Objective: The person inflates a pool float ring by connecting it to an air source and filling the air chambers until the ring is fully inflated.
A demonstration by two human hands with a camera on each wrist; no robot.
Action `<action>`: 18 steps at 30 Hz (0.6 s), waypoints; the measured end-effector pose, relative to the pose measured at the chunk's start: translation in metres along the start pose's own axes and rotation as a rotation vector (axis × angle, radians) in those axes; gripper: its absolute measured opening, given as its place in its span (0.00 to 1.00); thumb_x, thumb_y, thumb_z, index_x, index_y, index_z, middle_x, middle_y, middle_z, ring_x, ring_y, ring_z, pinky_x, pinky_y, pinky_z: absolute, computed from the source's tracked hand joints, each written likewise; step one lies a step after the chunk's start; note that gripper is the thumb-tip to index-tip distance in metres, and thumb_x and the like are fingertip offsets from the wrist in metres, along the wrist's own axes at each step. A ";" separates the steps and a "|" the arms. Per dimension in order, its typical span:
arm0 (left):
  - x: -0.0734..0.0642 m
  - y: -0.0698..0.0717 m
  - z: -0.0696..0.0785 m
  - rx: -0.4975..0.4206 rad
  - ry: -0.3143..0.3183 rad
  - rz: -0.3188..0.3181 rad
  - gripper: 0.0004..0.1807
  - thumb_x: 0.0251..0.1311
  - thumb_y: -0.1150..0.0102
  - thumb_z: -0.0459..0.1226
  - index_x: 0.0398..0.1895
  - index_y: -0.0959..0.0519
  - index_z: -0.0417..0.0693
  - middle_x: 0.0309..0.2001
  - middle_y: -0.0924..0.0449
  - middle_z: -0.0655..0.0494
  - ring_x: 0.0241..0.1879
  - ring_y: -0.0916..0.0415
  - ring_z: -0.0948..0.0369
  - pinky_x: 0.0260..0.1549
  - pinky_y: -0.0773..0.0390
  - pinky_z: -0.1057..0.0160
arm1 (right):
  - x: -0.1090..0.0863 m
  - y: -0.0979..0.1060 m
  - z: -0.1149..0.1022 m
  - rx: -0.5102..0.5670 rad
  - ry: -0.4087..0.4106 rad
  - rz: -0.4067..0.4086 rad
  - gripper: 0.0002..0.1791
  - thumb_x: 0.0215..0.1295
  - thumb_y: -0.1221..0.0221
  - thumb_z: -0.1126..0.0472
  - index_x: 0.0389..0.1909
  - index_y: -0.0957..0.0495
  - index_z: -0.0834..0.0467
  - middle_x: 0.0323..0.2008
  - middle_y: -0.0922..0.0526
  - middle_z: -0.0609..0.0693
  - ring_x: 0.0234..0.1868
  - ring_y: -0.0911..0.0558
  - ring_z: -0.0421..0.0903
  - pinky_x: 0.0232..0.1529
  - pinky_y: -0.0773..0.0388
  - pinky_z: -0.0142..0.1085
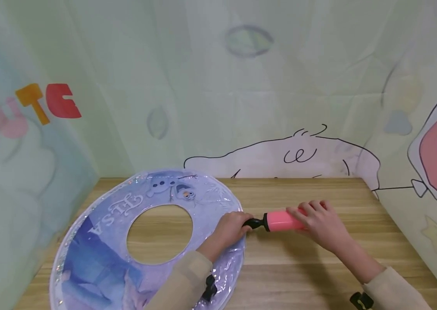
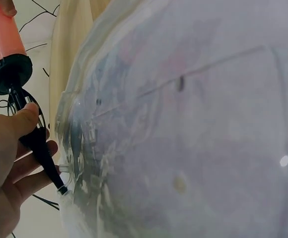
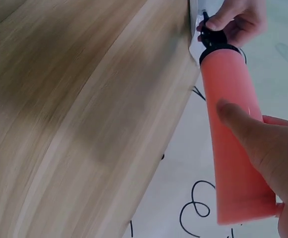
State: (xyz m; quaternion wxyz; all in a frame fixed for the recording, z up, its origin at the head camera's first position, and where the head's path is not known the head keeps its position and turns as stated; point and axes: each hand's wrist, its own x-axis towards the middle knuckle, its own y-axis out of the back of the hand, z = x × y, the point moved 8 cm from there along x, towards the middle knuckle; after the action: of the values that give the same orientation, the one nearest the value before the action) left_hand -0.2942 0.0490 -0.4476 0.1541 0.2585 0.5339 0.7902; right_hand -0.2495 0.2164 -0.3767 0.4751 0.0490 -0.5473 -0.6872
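A pink hand pump (image 1: 280, 221) with a black end cap is held level above the table, left of my right hand (image 1: 323, 226). My right fingers and thumb curl round its pink barrel (image 3: 233, 144). My left hand (image 1: 228, 229) pinches the pump's tapered black nozzle (image 2: 42, 153) between thumb and fingers. In the left wrist view, the nozzle's tip meets a clear valve (image 2: 64, 191) at the swim ring's edge; how deep it sits I cannot tell. The large, round, blue-purple swim ring (image 1: 102, 254) with printed cartoon figures looks inflated and tilts up from the table.
The wooden table (image 1: 292, 280) reaches back to a printed cloth (image 1: 210, 107) hung behind and at both sides. Table surface shows through the ring's centre hole. Dark straps or devices sit at both sleeves (image 1: 187, 275).
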 end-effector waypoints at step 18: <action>-0.003 0.001 -0.002 0.005 -0.002 -0.005 0.14 0.53 0.38 0.43 0.43 0.20 0.50 0.40 0.17 0.57 0.40 0.20 0.61 0.41 0.23 0.63 | -0.030 0.022 0.040 0.088 -0.010 0.052 0.27 0.59 0.51 0.35 0.51 0.24 0.47 0.36 0.21 0.54 0.37 0.23 0.55 0.37 0.29 0.50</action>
State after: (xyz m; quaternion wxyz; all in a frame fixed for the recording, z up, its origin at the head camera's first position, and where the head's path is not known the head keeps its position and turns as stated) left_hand -0.2926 0.0452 -0.4478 0.1560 0.2582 0.5363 0.7882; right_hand -0.2433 0.2673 -0.3569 0.4877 0.0522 -0.5804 -0.6500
